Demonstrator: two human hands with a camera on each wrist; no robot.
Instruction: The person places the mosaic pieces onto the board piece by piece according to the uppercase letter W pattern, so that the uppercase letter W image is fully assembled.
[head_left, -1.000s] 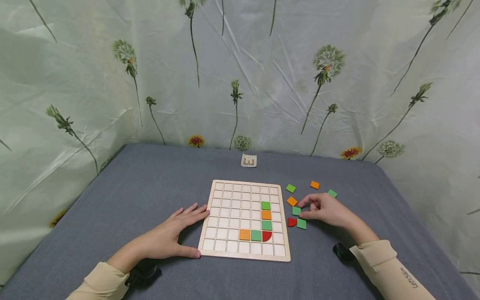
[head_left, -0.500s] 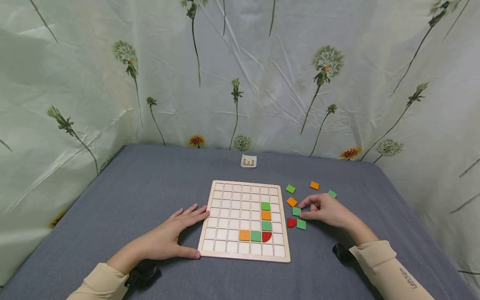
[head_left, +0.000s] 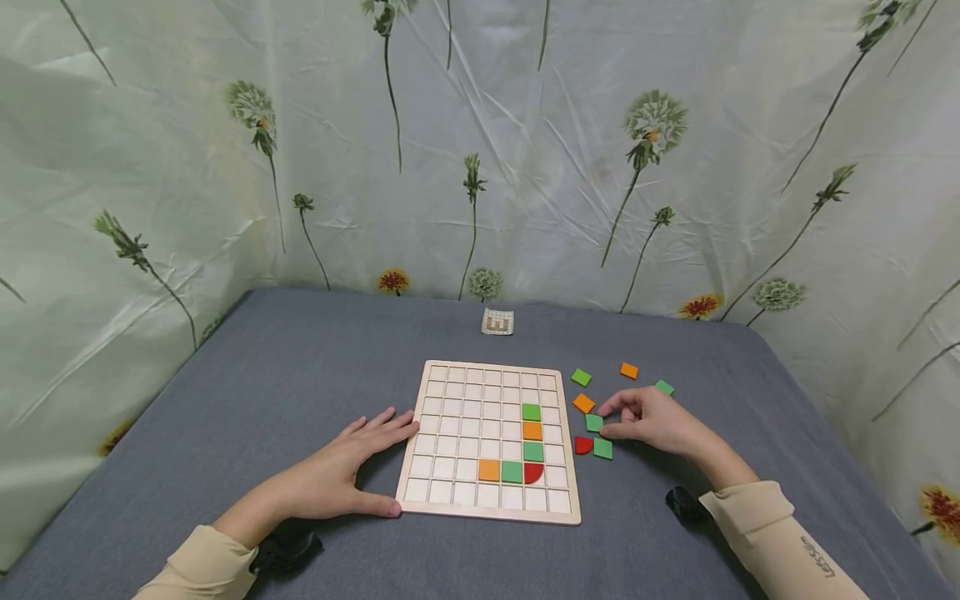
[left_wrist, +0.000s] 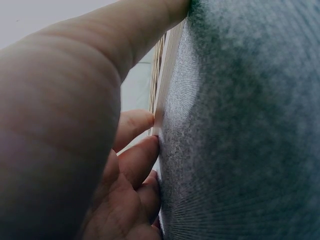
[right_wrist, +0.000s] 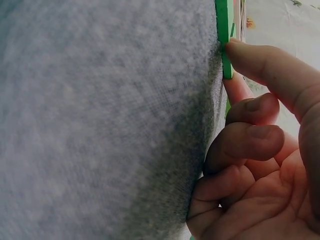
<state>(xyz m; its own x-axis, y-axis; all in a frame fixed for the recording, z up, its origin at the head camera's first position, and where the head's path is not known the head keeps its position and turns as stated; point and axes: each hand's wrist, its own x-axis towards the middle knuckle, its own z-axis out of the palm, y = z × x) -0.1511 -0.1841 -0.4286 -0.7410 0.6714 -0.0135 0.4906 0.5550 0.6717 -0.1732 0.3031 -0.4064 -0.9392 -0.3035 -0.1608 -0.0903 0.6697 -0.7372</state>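
A pale wooden grid board lies on the table. Along one column and one row of it sit green and orange square tiles and a red quarter-round tile. My left hand rests at the board's left side, fingers spread, with fingertips and thumb touching its edge. To the right of the board, my right hand pinches a green square tile between thumb and index finger, the other fingers curled in. In the right wrist view the thumb lies against this green tile, which appears to be on the cloth.
Around the right hand lie loose tiles: a light green one, orange ones, green ones and a red quarter-round piece. Behind the board lies a small card printed with a grid pattern. A flowered curtain hangs behind the table.
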